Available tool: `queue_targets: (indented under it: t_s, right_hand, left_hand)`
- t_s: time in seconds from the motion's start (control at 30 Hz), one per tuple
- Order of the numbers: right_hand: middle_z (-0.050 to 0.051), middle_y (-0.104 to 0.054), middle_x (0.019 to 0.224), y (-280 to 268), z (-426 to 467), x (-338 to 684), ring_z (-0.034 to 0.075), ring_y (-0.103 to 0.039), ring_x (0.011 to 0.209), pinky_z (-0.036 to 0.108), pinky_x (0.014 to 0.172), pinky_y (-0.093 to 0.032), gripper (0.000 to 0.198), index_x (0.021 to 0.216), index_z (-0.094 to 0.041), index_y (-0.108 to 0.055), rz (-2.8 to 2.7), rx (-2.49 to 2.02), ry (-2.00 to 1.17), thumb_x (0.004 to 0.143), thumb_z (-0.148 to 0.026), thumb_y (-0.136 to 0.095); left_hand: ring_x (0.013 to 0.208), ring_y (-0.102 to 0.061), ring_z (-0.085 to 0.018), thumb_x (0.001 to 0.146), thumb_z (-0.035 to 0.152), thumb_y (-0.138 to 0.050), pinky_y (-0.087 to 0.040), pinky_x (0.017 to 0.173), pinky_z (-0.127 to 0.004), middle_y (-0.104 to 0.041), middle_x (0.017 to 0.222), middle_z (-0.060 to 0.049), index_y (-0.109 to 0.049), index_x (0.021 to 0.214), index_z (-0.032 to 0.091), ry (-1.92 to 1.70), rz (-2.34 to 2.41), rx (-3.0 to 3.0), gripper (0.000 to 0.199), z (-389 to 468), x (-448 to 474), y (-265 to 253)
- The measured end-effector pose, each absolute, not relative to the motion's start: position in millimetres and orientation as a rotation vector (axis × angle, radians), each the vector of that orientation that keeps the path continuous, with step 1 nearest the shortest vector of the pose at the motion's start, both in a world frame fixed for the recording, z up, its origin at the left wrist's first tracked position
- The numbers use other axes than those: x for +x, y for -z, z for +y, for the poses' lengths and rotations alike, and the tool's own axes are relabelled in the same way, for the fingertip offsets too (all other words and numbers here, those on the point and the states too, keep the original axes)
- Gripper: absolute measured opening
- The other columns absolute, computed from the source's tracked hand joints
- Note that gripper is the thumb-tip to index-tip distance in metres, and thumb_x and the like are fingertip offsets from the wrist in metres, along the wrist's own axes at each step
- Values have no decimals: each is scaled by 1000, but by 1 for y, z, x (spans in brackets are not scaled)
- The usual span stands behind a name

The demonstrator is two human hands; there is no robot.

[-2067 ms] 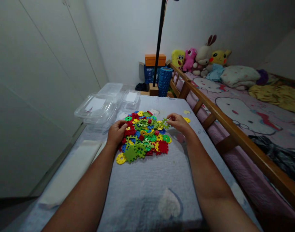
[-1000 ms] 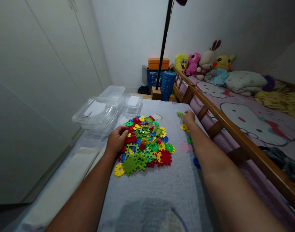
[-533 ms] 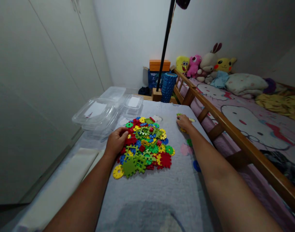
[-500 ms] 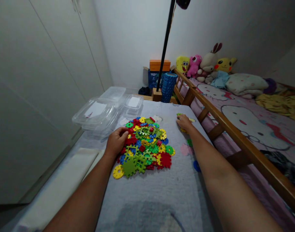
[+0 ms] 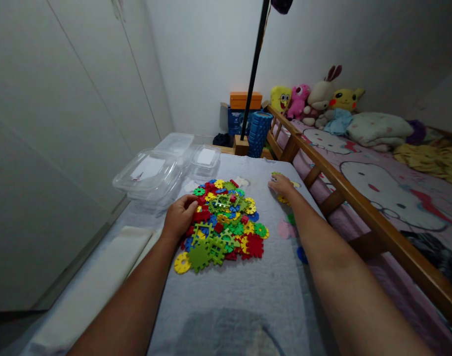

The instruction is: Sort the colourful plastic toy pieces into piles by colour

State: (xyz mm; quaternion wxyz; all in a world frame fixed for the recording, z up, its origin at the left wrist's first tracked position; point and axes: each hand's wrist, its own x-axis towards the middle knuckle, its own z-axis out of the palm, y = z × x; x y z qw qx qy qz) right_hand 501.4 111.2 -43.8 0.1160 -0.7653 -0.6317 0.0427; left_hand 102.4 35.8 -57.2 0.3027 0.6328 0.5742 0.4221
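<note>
Red, yellow, green and blue plastic pieces lie heaped mid-cloth; the half-curled left hand meets their left edge, grip unclear. Farther, the loosely bent right hand partly hides stray pieces, hold unclear. Clear boxes stand left, a black pole beyond.

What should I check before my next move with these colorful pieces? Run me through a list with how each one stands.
1. Left hand at the pile's edge: ok, it is at the left side of the pile.
2. Right hand clear of the pile: ok, it is apart, to the right.
3. Right hand free of pieces: cannot tell, its grip is partly hidden.
4. Green piece by the right hand fully visible: not ok, partly hidden.
5. Blue disc fully visible: not ok, the right forearm partly covers it.
6. Pile pieces separated: not ok, many overlap.
</note>
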Motion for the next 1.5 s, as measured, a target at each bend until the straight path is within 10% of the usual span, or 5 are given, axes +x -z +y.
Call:
queue_targets:
  t_s: [0.3, 0.6, 1.3, 1.5]
  right_hand:
    - [0, -69, 77, 16, 68, 422, 15, -60, 71, 23, 63, -42, 8, 83, -18, -70, -2129, -1649, -762, 82, -26, -69]
    - [-5, -63, 73, 24, 47, 394, 12, -57, 66, 21, 59, -39, 32, 102, -21, -66, -1956, -1697, -782, 72, -10, -72]
    - [-2, -63, 70, -1, 34, 394, 12, -56, 62, 24, 58, -43, 25, 84, -19, -64, -1596, -1285, -1247, 68, -34, -74]
    - [0, -68, 77, 0, 46, 416, 14, -63, 70, 26, 67, -50, 21, 83, -19, -65, -1457, -1330, -954, 68, -31, -74]
  left_hand:
    - [88, -69, -23, 77, 48, -58, -54, 90, -34, -78, 96, -4, -73, 94, 21, -1125, 1520, 1660, 35, 36, 102, 60]
    - [86, -68, -23, 77, 47, -57, -54, 86, -33, -77, 92, -4, -73, 92, 21, -1129, 1519, 1668, 34, 36, 103, 57]
    - [88, -68, -23, 78, 47, -56, -52, 86, -33, -77, 93, -4, -73, 93, 21, -1136, 1504, 1678, 34, 35, 103, 58]
    - [86, -67, -22, 79, 50, -57, -52, 84, -32, -76, 91, -3, -73, 93, 21, -1139, 1485, 1641, 35, 35, 102, 61]
